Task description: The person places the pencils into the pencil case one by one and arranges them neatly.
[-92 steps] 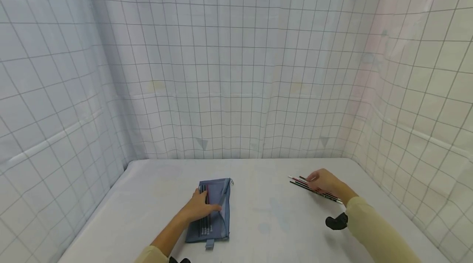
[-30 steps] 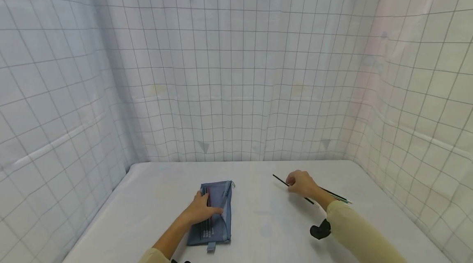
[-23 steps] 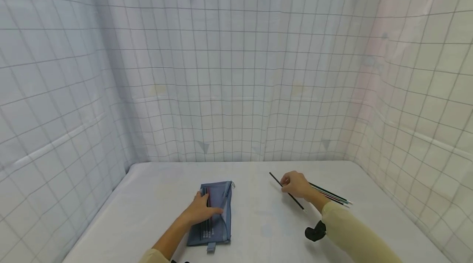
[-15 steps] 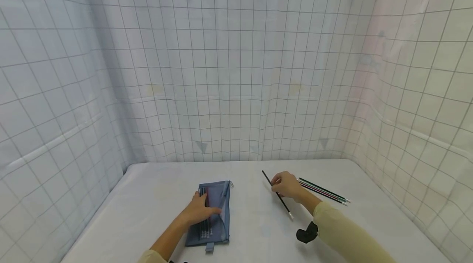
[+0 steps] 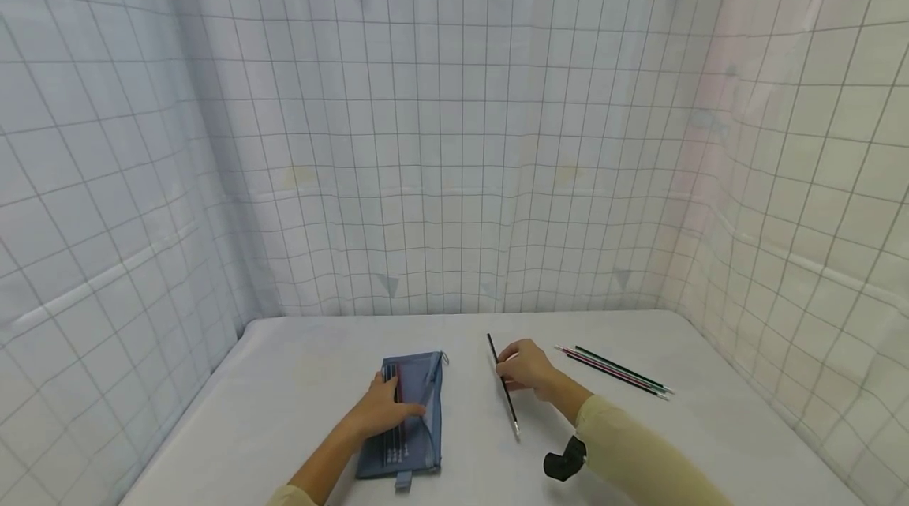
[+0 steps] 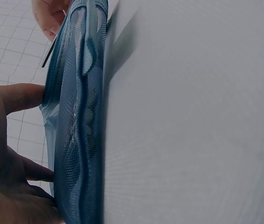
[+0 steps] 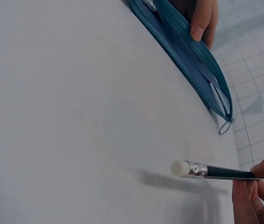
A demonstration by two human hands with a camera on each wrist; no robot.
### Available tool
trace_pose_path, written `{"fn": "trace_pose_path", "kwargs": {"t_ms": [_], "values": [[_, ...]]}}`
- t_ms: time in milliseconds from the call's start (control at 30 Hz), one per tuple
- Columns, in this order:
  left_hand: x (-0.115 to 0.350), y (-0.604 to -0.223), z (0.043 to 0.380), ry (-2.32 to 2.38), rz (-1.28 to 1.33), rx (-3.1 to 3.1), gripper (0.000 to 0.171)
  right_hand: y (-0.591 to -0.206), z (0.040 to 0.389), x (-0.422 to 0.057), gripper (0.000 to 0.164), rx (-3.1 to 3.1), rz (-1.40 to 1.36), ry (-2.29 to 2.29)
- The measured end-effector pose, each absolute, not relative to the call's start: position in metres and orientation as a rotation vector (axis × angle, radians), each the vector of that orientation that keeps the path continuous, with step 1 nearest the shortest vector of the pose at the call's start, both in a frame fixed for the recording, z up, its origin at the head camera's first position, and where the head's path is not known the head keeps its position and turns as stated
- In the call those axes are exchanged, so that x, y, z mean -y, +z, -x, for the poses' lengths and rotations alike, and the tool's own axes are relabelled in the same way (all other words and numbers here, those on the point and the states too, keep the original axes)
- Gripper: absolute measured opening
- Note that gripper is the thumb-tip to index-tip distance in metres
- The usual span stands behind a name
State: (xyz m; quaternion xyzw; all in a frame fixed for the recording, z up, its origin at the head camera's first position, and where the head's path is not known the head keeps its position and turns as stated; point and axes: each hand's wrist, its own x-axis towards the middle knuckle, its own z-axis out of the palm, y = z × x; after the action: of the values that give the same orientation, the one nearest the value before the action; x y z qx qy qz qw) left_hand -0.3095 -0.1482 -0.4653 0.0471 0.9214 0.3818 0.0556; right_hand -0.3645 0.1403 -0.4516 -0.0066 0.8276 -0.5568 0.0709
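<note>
My R hand (image 5: 527, 368) pinches pencil (image 5: 508, 401) right of pouch (image 5: 415, 386); poss. snag on lip (image 7: 210, 60) if L hand (image 5: 383, 410), spread atop, slips.

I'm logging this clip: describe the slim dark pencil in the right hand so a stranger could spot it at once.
On the white table, find the blue mesh zip pouch, then the right hand to its right. That hand pinches the slim dark pencil with a silver ferrule and white eraser. Unlike the thin dark and red pencils grouped farther right, it is alone and held.
</note>
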Motion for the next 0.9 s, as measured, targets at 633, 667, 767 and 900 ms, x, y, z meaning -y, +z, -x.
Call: {"fn": "trace_pose_path", "kwargs": {"t_ms": [633, 667, 767, 900], "values": [[0.145, -0.465, 0.306, 1.171, -0.087, -2.793, 0.098, -0.466, 0.347, -0.088, 0.018, -2.364, 0.038, -1.794], [0.145, -0.465, 0.306, 1.171, -0.082, -2.792, 0.098, -0.467, 0.347, -0.085, 0.018, -2.358, 0.038, -1.796], [0.145, -0.467, 0.305, 1.171, -0.073, -2.787, 0.099, -0.468, 0.345, -0.079, 0.019, -2.327, 0.038, -1.817], [0.146, -0.467, 0.305, 1.173, -0.074, -2.784, 0.099, -0.466, 0.343, -0.072, 0.020, -2.303, 0.041, -1.834]]}}
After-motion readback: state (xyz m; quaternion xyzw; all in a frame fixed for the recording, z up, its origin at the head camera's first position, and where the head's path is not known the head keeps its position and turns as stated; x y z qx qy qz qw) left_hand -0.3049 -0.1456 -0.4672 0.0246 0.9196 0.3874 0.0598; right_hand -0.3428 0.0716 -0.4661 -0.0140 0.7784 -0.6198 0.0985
